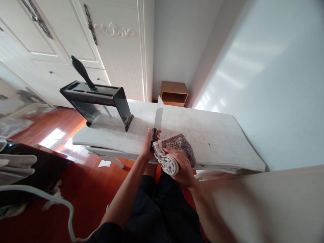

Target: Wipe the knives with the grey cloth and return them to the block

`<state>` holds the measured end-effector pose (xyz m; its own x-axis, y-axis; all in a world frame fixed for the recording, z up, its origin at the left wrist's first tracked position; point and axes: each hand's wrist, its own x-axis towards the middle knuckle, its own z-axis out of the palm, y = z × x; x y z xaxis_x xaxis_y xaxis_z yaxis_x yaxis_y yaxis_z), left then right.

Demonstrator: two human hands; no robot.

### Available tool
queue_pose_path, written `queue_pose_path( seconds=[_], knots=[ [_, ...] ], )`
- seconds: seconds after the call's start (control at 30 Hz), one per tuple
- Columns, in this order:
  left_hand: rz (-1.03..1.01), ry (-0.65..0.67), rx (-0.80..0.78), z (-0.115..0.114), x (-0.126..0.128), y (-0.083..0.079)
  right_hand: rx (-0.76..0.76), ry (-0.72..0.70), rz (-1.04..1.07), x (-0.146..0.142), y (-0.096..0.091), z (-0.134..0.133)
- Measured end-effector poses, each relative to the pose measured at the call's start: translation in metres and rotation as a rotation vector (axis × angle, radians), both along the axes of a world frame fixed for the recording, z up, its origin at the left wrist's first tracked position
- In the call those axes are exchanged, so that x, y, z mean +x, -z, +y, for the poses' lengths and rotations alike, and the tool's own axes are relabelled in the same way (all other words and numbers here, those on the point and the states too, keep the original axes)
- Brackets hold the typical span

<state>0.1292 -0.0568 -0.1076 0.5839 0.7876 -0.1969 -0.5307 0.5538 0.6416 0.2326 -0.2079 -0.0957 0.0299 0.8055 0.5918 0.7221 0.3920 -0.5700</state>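
My left hand (148, 144) is closed around the black handle of a kitchen knife (159, 114). The knife's blade points up and away from me over the table. A folded, patterned cloth (177, 145) is gripped by my right hand (181, 163), whose fingers lie over its top. The cloth's edge is right beside the knife handle; whether they touch I cannot tell. To the left stands a black knife block (93, 96) with slots in its top and clear side panels. One black-handled tool (82, 71) is upright in a slot, its kind partly hidden.
The white table (215, 135) has a dusty, marked top and curved edges. Behind it are a white wardrobe (121, 64) and a small wooden cabinet (174, 88). A white wall (278, 101) bounds the right. At lower left, a pale hose (37, 191) crosses above the red floor (83, 195).
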Motion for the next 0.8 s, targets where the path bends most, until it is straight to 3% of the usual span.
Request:
queue_pose_path(
  seconds=[0.17, 0.27, 0.4, 0.5, 0.6, 0.8],
  knots=[
    [-0.079, 0.148, -0.018, 0.005, -0.004, 0.001, 0.004, 0.084, 0.305, 0.008, -0.004, -0.002],
    [-0.064, 0.152, 0.007, 0.005, -0.002, 0.003, 0.059, 0.185, 0.485, 0.015, -0.007, 0.000],
    [0.000, 0.156, 0.083, 0.002, 0.000, 0.003, 0.115, 0.304, 0.572, 0.024, -0.012, 0.006],
    [0.029, 0.193, 0.126, 0.000, 0.002, 0.005, 0.104, 0.272, 0.568, 0.024, -0.017, 0.016],
    [0.083, 0.198, 0.138, -0.001, 0.003, 0.010, 0.037, 0.137, 0.491, 0.018, -0.022, 0.031],
    [0.172, -0.059, 0.093, -0.002, 0.004, 0.017, -0.135, -0.011, 0.193, 0.008, -0.027, 0.055]
  ],
)
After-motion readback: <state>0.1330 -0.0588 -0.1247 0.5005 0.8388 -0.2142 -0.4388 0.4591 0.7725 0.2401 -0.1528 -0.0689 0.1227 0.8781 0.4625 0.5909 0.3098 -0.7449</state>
